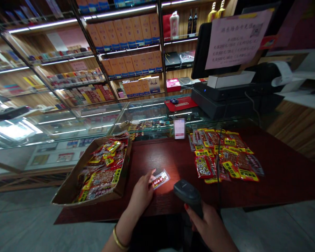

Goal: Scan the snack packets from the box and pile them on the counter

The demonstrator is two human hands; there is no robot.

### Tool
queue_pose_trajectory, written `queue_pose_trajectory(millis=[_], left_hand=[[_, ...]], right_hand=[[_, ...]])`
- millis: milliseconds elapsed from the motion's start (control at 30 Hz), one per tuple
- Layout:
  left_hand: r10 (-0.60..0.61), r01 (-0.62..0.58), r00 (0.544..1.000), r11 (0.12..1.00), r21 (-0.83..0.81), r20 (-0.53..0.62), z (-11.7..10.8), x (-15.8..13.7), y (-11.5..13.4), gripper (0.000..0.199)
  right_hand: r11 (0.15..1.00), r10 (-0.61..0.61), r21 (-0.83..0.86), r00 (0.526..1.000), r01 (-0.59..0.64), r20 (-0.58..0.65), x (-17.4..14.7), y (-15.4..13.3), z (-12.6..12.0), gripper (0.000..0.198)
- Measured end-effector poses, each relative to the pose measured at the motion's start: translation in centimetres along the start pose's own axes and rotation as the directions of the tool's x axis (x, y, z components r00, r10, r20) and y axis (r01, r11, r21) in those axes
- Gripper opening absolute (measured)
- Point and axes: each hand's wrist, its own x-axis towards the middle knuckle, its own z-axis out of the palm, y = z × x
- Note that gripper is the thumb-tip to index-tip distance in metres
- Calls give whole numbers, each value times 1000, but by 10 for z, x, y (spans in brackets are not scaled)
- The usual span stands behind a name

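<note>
My left hand [144, 189] rests at the middle of the dark red table, its fingers closed on the left end of a small snack packet [160, 179] with a clear edge. In my right hand [208, 224] is a dark barcode scanner [187, 194], its head pointing toward the packet. A reddish glow lies on the wood around the packet. To the left stands a cardboard box [88, 203] holding many red and yellow snack packets [102, 176]. More snack packets [225, 154] lie spread in a pile on the right, with the scanner's cable running across them.
A glass display counter [94, 119] borders the table's far side. At the back right are a monitor [201, 52] with a paper sign and a black cash drawer [212, 105]. A mouse [174, 101] sits on a red mat [183, 104]. Stocked shelves line the wall.
</note>
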Motion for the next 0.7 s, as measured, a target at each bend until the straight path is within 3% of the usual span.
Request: queue_pose_trajectory(millis=[133,367,700], left_hand=[[8,-8,1000,1000,12,-4,-1,0,4,66],[17,-15,1000,998,69,-19,2,-2,7,55],[47,-41,998,990,139,-40,6,1,15,58]], right_hand=[[1000,11,2,999,-11,-36,-2,-3,-2,42],[999,35,-39,999,-35,9,-5,-9,-7,41],[982,-1,-190,1000,5,19,-43,-25,-41,43]])
